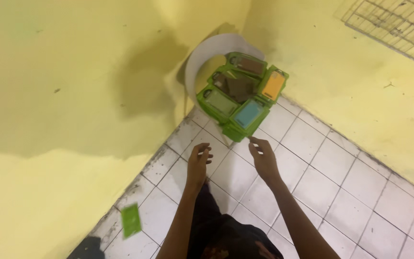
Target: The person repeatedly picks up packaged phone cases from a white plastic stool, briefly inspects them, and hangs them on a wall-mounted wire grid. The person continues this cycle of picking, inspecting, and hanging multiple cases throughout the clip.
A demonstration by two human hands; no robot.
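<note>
While stretched forward from the bottom edge, both bare forearms converge toward the corner of the room. Left hand (198, 161) raised with wrist straight, fingers loosely curled and a little apart, half open, gripping nothing. Right hand (263, 159) reaching slightly further, palm down, fingers extended and together, fingertips just short of the nearest edge of the green packages (239, 94); cannot tell whether touching, holding nothing. Packages heaped on the seat of a white plastic chair (206, 53) pushed into the corner between two yellow walls (49, 96): flat green cards with clear windows showing brown, orange, pale green and light blue inserts, overlapping and tilted, the lowest one hanging over the seat's front edge. Below, white tiled floor (341, 182) with dark grout. One more green packet (131, 220) lying alone on the tiles near the left wall, well apart from both hands. Wire mesh panel (398, 24) against the right wall, top corner.
</note>
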